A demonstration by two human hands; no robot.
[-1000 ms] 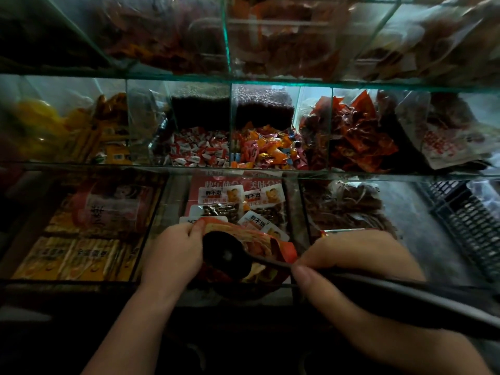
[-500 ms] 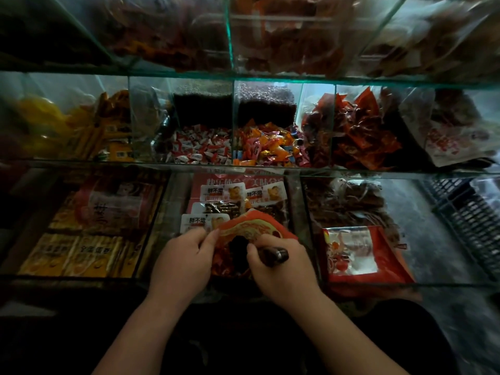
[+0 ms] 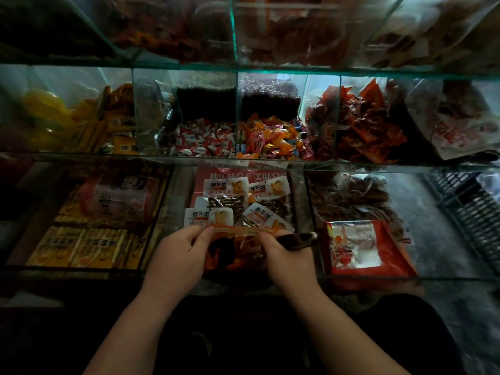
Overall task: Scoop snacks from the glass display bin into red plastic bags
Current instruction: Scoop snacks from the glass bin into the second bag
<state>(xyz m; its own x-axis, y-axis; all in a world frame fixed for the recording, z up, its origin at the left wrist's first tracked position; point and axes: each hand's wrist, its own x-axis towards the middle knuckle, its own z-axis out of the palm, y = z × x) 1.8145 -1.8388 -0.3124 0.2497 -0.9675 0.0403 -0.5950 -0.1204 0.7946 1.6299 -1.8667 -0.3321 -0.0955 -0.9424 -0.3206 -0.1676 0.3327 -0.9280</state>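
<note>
A red plastic bag (image 3: 238, 250) hangs between my hands over the middle lower glass bin (image 3: 299, 201). My left hand (image 3: 176, 258) pinches the bag's left rim. My right hand (image 3: 286, 262) grips a dark scoop handle (image 3: 300, 238), and holds the bag's right rim. The scoop's dark bowl sits down inside the bag. White-labelled snack packets (image 3: 240, 204) lie in the bin just beyond the bag.
A second red bag (image 3: 365, 247) with a silvery window lies in the right lower bin. Yellow boxed snacks (image 3: 81, 244) fill the left bin. The shelf above holds wrapped candies (image 3: 270, 139) and red packets (image 3: 365, 125). A dark crate (image 3: 470, 209) stands at the right.
My right hand came in from the near right to the bag's mouth, and the scoop went down into the bag. The bag's rim is now stretched flat between both hands.
</note>
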